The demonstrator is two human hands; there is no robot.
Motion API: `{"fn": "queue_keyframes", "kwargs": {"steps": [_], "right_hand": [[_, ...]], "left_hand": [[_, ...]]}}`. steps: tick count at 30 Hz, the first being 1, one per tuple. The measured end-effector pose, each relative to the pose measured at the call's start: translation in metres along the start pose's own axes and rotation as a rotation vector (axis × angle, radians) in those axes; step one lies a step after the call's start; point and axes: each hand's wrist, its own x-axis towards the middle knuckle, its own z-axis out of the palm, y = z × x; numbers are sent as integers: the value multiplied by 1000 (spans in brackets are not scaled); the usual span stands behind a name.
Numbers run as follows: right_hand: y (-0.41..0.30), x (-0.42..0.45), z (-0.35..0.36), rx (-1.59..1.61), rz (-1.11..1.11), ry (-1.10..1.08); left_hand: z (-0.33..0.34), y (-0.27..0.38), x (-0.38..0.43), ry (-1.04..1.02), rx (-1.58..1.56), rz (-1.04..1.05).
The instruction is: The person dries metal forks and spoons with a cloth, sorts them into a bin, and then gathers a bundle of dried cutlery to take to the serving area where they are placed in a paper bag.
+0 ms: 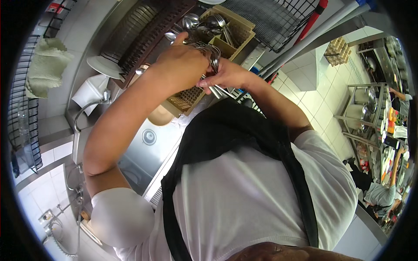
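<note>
A bunch of metal forks (214,56) is gripped in my right hand (230,75), tines up and handles pointing back towards my apron. The thumb lies across the handles. My left hand (186,63) presses close against the same bunch, its back turned to me and one finger stretched out; the other fingers are mostly hidden. Beyond both hands sits a tan plastic cutlery basket (247,32) with compartments. Loose spoons (191,22) and more forks (223,23) lie in and around it. A perforated tan basket section (187,99) shows below my hands.
A brown dish rack (148,39) holding plates stands to the left. Nearer are a white plate (106,67), a curved faucet (88,106) and a steel sink (143,163). Long poles (310,36) slant on the right beside a black wire basket (277,42). Other people (380,195) are far right.
</note>
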Motion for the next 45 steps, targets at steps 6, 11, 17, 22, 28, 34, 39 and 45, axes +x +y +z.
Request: {"fn": "queue_keyframes", "kwargs": {"steps": [6, 11, 17, 22, 28, 34, 39, 45], "right_hand": [[6, -21, 10, 216, -60, 172], [10, -24, 9, 204, 28, 146], [11, -12, 25, 86, 58, 168], [10, -7, 25, 76, 94, 89], [18, -9, 26, 115, 8, 208], [30, -10, 23, -40, -89, 446], [34, -7, 24, -164, -35, 469], [23, -8, 32, -218, -45, 431]], "left_hand": [[-5, 20, -30, 681, -46, -93], [76, 44, -44, 917, -1577, -616], [119, 65, -28, 642, -1966, -632], [125, 61, -27, 795, -2286, -462], [123, 62, -25, 919, -2201, -516], [116, 62, -26, 981, -1974, -758], [122, 62, -26, 888, -1693, -738], [94, 61, -29, 610, -1224, -848]]}}
